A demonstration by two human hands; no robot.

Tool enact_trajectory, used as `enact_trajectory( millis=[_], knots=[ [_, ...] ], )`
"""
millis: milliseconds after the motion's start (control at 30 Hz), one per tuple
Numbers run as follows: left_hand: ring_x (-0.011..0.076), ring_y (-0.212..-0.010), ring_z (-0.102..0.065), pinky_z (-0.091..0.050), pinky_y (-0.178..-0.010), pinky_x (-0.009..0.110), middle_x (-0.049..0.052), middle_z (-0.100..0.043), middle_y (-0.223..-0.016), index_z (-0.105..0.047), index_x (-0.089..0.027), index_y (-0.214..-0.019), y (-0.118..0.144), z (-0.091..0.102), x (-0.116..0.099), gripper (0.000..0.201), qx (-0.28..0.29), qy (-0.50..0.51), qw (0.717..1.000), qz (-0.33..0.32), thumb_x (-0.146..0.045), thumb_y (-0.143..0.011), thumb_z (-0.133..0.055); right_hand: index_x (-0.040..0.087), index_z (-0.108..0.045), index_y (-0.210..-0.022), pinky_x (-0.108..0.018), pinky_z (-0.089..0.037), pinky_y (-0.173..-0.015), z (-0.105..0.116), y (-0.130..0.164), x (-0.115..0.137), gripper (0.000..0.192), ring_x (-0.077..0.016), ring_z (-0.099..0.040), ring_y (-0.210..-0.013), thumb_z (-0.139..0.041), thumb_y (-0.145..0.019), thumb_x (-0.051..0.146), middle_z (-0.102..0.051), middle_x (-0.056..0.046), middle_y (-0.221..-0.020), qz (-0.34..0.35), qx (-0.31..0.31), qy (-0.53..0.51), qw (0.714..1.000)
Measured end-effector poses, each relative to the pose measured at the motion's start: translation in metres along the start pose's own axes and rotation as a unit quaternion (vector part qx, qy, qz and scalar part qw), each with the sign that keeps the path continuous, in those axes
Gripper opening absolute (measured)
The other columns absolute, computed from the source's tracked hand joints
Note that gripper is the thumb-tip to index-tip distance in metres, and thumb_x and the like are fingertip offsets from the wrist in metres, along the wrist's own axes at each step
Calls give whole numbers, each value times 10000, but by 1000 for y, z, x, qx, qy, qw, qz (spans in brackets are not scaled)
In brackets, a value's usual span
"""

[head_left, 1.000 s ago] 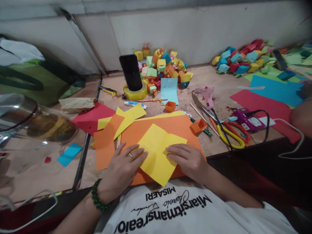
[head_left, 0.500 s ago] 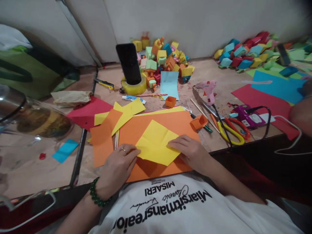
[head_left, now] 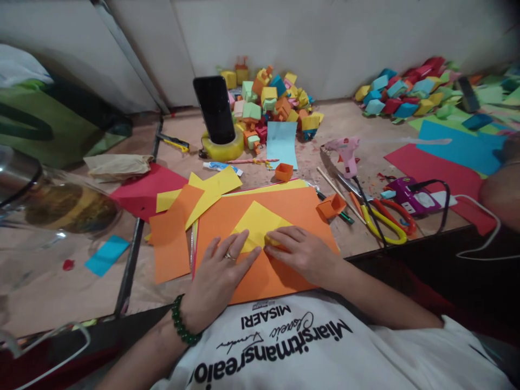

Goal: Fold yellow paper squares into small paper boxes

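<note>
A: How far along is the fold?

B: Judging by its shape, partway. The yellow paper lies on the orange sheet at the near middle of the worktop, already folded into a triangle with its point toward the far side. The left hand lies flat and open, fingers spread, pressing the paper's near left edge. The right hand curls over the near right corner, fingertips pinching a small yellow fold (how tight, I cannot tell). Set against the pile of paper cubes at the far side, it looks like many creases remain.

A: And room to move?

B: Tight. Left, the loose orange strip lies just beside the left hand. Right, a small orange box sits near, with the scissors and glue gun beyond. The worktop's near edge runs just under both wrists.
</note>
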State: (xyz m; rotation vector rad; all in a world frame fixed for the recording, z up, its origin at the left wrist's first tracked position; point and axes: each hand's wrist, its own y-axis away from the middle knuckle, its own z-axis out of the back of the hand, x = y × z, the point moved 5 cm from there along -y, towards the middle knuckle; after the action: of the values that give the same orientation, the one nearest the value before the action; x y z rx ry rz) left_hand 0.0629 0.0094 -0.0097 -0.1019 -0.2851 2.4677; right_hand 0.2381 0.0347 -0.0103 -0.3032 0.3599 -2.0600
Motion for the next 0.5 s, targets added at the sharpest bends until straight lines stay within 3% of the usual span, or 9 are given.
enact_trajectory(
  millis=[133,333,400,500],
  knots=[
    [286,-1120,-554,-461,-912,455,117,-588,-1306,-653,-304,-1195,9,6,6,593,10,-2,1000,18,28,-751,-444,191,-661,-1120,-405,-514,-858,-8,26,-15,244,-240,-555,-1087,-518,-926,156,-643,-100,-1199,-46,43,-15,998],
    [264,-989,-624,-521,-830,411,100,-662,-1160,-691,-271,-1089,35,8,43,346,4,45,994,104,-162,-860,-456,168,-698,-1011,-341,-528,-725,10,53,-25,323,-194,-579,-839,-448,-878,11,-690,-103,-1040,-121,-20,30,992],
    [262,-1020,-622,-520,-869,407,109,-657,-1148,-625,-226,-1202,32,0,50,337,16,85,986,146,-283,-905,-476,152,-701,-979,-320,-538,-710,14,51,-20,321,-187,-579,-813,-432,-883,5,-693,-115,-993,-123,-37,40,991],
    [278,-1038,-614,-512,-870,417,121,-655,-1099,-456,-158,-1378,18,-11,51,575,9,107,975,197,-406,-872,-564,145,-701,-941,-306,-553,-684,17,46,-16,313,-185,-583,-798,-418,-895,20,-693,-124,-957,-133,-52,48,989]
  ],
)
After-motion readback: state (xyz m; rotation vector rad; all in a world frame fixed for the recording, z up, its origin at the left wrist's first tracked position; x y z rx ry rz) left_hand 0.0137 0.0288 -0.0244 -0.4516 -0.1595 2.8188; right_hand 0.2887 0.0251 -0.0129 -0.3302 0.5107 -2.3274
